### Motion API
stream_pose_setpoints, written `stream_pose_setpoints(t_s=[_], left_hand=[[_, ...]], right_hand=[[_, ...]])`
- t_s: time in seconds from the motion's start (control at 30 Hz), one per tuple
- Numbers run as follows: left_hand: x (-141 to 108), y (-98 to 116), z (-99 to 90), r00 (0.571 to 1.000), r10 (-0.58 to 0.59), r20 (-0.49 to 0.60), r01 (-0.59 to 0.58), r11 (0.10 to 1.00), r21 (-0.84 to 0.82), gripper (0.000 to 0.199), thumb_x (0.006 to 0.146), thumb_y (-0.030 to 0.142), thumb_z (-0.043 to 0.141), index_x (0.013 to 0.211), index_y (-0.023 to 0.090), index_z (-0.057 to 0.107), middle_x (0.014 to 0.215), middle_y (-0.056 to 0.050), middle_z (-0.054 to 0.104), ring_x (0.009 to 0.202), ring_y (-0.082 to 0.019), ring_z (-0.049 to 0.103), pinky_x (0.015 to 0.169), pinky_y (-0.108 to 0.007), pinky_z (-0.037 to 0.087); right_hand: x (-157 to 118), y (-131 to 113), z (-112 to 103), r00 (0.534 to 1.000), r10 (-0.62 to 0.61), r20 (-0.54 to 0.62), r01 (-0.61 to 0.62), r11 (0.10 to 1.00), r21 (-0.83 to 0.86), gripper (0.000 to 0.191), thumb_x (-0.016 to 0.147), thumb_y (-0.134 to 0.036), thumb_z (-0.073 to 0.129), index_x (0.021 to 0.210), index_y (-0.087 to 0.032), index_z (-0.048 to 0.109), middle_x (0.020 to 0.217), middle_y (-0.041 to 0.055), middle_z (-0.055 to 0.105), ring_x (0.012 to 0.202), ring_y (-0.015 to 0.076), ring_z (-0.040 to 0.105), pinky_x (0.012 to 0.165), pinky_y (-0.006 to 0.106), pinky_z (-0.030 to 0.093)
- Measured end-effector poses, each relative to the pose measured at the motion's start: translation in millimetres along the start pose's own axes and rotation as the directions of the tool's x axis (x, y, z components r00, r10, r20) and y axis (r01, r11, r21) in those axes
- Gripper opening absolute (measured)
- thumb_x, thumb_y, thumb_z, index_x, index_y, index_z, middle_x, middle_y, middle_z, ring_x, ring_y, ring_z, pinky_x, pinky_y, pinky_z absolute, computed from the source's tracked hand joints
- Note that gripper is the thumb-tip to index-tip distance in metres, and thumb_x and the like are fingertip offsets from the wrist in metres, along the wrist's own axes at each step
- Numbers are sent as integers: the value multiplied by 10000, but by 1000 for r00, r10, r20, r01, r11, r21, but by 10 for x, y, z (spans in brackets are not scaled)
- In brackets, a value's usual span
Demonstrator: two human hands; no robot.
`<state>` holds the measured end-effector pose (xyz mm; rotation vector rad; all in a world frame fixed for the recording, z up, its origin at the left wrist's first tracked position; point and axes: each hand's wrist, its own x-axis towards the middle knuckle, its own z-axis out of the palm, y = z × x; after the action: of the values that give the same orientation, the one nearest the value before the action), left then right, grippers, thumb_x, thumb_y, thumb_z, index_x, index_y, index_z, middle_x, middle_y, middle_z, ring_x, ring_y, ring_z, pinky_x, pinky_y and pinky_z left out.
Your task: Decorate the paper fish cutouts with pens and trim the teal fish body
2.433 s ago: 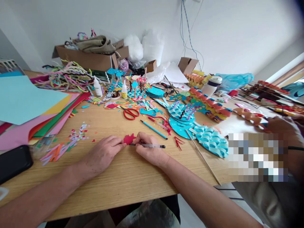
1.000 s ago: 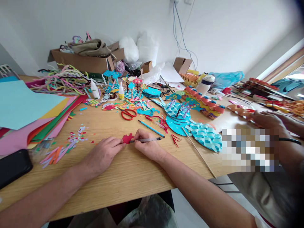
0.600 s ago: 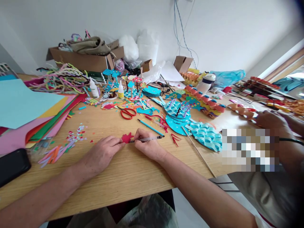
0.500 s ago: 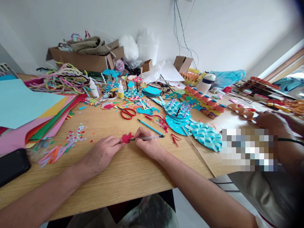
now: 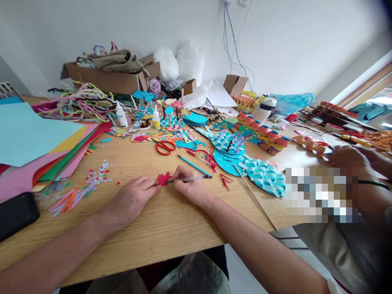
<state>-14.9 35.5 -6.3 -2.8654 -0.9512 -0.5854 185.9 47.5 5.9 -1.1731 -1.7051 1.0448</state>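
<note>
A small red paper cutout (image 5: 163, 179) with a jagged outline lies on the wooden table. The fingertips of my left hand (image 5: 137, 196) are pressed together on its left edge. My right hand (image 5: 190, 185) is closed around a clear-barrelled pen (image 5: 196, 178), its tip at the right side of the cutout and its dark cap end pointing right. Just beyond that hand lie a blue pencil (image 5: 194, 165) and bent red strips (image 5: 226, 181). Red-handled scissors (image 5: 165, 148) rest farther back.
Coloured sheets (image 5: 30, 134) and a black phone (image 5: 18, 214) sit at left, near scattered paper scraps (image 5: 73, 198). Glue bottles (image 5: 121, 114) stand behind. On the right are woven blue paper discs (image 5: 265, 176), a wooden stick (image 5: 255, 198) and another person's hand (image 5: 349, 157).
My hands, the cutout and the pen are almost where they were. The view has shifted very slightly, and the other person's hands at right have moved a little.
</note>
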Motion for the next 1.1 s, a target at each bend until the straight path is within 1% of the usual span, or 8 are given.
stream_pose_setpoints(t_s=[0.27,0.53,0.7,0.8,0.93,1.0,1.1], left_hand=[[2,14,-19,1000,-6,-4,6,1000,-3,326,887,51,349,1041,142,621,977,-72,643,892,-188,556,771,-337,510],[-3,13,-7,1000,-3,4,3,1000,2,308,880,55,376,1055,149,611,999,-69,632,919,-194,550,795,-342,499],[-4,12,-10,1000,8,11,-8,1000,3,311,890,61,355,1056,120,612,999,-86,634,906,-201,548,781,-349,502],[0,12,-13,1000,4,1,-4,1000,-2,322,893,64,348,1056,138,616,996,-76,638,898,-195,550,776,-344,500],[-4,10,-12,1000,-5,-3,5,1000,-24,325,897,69,344,1064,144,612,999,-70,638,908,-191,548,782,-341,497],[-8,8,-7,1000,-7,-1,7,1000,-29,327,897,70,344,1061,151,615,1001,-68,638,911,-189,549,787,-339,496],[-13,2,6,1000,-13,-4,13,999,-34,334,892,68,354,1073,175,613,1014,-60,635,923,-184,549,800,-338,493]], right_hand=[[-9,-33,-9,1000,18,16,-17,997,-72,87,608,-104,447,605,-189,463,527,-68,431,481,77,357,451,198,252],[-13,-18,6,1000,-3,11,4,999,-50,78,615,-115,442,603,-190,455,530,-66,423,481,79,358,453,200,258],[-7,-33,12,1000,6,-18,-7,997,-74,90,617,-107,444,590,-193,438,524,-67,429,479,79,361,456,202,257],[-7,-51,8,1000,23,-22,-25,995,-94,100,615,-101,448,584,-194,429,516,-70,426,478,79,358,454,200,252],[-8,-51,-2,1000,15,-23,-18,993,-112,106,605,-98,452,570,-194,426,508,-68,421,473,79,352,447,202,244],[-4,-38,-11,1000,10,-27,-13,994,-106,102,601,-97,450,570,-192,434,513,-66,430,474,78,355,447,201,245],[8,-10,-28,998,29,-54,-31,999,-41,92,608,-101,434,591,-191,449,518,-66,430,475,78,350,447,199,253]])
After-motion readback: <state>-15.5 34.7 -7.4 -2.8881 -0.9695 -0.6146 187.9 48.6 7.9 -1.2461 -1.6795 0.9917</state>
